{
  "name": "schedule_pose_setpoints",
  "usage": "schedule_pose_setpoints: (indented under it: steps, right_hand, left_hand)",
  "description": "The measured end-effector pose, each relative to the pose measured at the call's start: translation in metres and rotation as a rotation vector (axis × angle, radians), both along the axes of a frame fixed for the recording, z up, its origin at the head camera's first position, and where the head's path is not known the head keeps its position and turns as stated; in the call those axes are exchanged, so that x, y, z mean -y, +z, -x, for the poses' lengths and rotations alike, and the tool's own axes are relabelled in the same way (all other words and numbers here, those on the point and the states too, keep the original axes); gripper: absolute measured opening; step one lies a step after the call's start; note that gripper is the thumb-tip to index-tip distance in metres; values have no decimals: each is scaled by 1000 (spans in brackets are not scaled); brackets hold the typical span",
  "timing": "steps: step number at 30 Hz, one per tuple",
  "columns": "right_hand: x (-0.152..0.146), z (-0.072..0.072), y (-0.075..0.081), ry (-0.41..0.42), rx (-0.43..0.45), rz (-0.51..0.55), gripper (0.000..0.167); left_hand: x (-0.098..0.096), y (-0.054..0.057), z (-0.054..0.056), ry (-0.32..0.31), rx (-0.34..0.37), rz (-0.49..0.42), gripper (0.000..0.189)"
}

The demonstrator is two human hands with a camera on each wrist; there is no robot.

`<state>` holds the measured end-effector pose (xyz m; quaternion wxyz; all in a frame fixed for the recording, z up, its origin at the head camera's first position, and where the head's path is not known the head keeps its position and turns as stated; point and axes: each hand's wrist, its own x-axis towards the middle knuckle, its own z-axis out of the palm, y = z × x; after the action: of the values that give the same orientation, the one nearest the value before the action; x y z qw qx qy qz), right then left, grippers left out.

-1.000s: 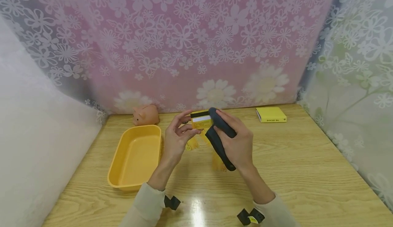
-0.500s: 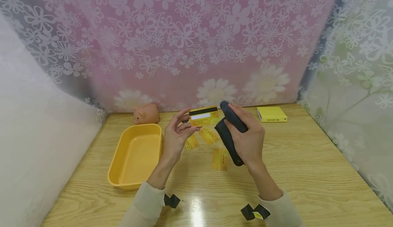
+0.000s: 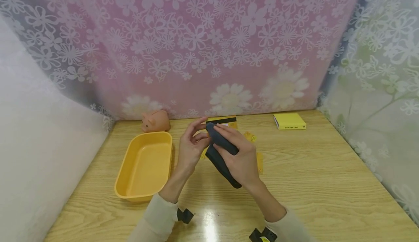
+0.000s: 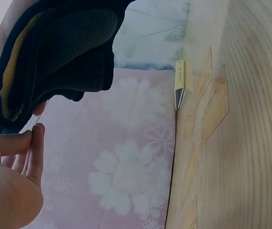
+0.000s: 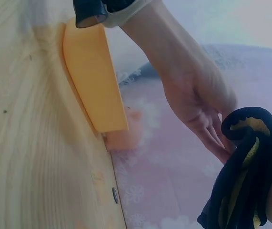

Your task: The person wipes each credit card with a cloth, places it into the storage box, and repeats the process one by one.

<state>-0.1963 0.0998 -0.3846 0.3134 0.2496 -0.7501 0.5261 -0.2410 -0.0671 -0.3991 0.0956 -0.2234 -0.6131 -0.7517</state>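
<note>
My left hand (image 3: pixel 189 149) pinches a yellow bank card (image 3: pixel 230 120) by its left end. The card's black magnetic stripe faces me, and the lower part is hidden. A folded dark blue cloth (image 3: pixel 220 138) with a yellow inner side is held in my right hand (image 3: pixel 241 158). It covers the card's left part, close to my left fingertips. In the left wrist view the cloth (image 4: pixel 74 57) hangs just above my left thumb; the right wrist view shows its yellow lining between dark folds. Several more yellow cards (image 4: pixel 216 107) lie on the table, partly hidden by my hands in the head view.
A yellow plastic basin (image 3: pixel 119 182) stands on the wooden table at left, with a pink piggy bank (image 3: pixel 156 121) behind it. At the back right lies a yellow book (image 3: pixel 289 121). A small dark object (image 5: pixel 115 195) sits near the table's back edge. Floral curtains hang behind.
The cloth first moved right, off the card, then swept back left over its left part. The card shifted slightly right. My left hand keeps its pinch.
</note>
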Motion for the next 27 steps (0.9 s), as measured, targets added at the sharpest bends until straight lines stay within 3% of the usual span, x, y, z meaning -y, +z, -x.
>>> schedule_pose_setpoints:
  steps: [9, 19, 27]
  right_hand:
    - [8, -2, -5, -12, 14, -29, 52]
    - [-3, 1, 0, -81, 34, -11, 54]
    - [-23, 9, 3, -145, 51, 36, 55]
  left_hand:
    - [-2, -2, 0, 18, -27, 23, 58]
    - [-1, 1, -2, 18, 8, 47, 56]
    - [5, 4, -1, 1, 7, -44, 56]
